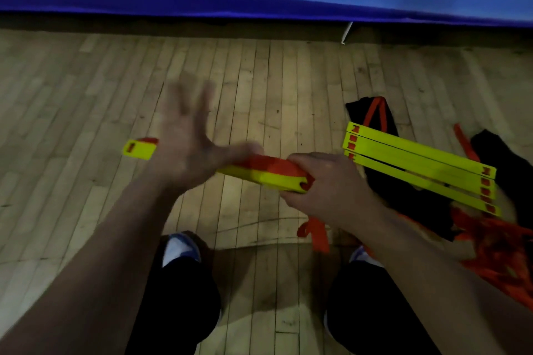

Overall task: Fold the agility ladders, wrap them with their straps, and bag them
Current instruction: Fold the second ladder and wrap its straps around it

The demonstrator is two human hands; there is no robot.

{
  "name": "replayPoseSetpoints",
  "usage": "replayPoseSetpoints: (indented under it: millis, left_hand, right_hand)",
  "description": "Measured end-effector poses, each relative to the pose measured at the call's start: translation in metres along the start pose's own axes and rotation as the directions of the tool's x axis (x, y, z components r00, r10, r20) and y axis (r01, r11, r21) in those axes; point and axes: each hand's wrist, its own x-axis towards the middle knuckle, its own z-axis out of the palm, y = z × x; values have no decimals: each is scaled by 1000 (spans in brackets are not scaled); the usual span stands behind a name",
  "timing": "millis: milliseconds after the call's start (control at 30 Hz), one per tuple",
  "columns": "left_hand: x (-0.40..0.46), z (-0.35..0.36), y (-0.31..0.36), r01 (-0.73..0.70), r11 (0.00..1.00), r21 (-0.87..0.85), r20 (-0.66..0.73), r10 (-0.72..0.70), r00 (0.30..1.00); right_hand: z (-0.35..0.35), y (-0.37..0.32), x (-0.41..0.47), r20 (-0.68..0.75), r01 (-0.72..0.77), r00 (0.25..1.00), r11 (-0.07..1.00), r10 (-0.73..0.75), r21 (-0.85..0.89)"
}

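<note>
Above the floor, right hand (331, 190) grips folded ladder (268, 174); left hand (187, 150) spread wide.

The rung bundle (268, 174) I grip looks like smooth, matt yellow plastic wrapped in orange woven strap (266, 163). The floor (86, 95) is worn, faintly glossy wood planks; the bag (372, 115) looks like matt black cloth.

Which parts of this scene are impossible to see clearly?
- Left hand, head view: motion blur hides its finger positions.
- Folded ladder: its middle is behind the left hand, its end inside the right hand.
- Orange straps: cut off by the right edge.
- Black bag: partly under the second ladder.
</note>
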Motion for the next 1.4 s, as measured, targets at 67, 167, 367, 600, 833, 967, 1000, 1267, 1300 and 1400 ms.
replayPoseSetpoints:
  millis: [67, 167, 367, 600, 833, 967, 1000, 1267, 1300, 1400]
  left_hand:
    - [-4, 1, 13, -281, 943, 181, 389, 194, 901]
    - [-9, 25, 26, -457, 848, 268, 653, 189, 733]
    - [-32, 9, 40, -441, 884, 156, 737, 193, 648]
    - [-99, -40, 73, -503, 824, 259, 694, 204, 690]
    - [-180, -68, 74, -396, 850, 348, 492, 194, 849]
    - [-222, -67, 74, -389, 884, 259, 446, 248, 860]
    - [-230, -67, 73, -377, 903, 207, 447, 256, 857]
    - [-263, -97, 87, -17, 994, -111, 592, 80, 802]
    - [-260, -104, 91, -49, 996, -73, 619, 84, 781]
    - [-250, -114, 99, -95, 995, -40, 701, 96, 707]
  right_hand:
    - [-5, -5, -1, 76, 40, 996, 999, -38, -31]
    - [-8, -15, -4, 184, 112, 977, 994, -107, -15]
    - [-35, -31, -19, 329, -207, 944, 844, 39, 495]
    - [-86, -52, -53, 225, -57, 974, 935, -24, 349]
    - [-124, -90, -113, 200, 203, 956, 977, -213, 69]
    - [-132, -104, -149, 166, 260, 953, 965, -254, -16]
    - [-135, -106, -156, 168, 280, 948, 959, -270, -36]
    - [-155, -125, -186, 153, 394, 912, 916, -380, -75]
    - [-157, -126, -187, 136, 424, 902, 901, -410, -91]
    - [-160, -129, -191, 95, 568, 823, 802, -561, -186]
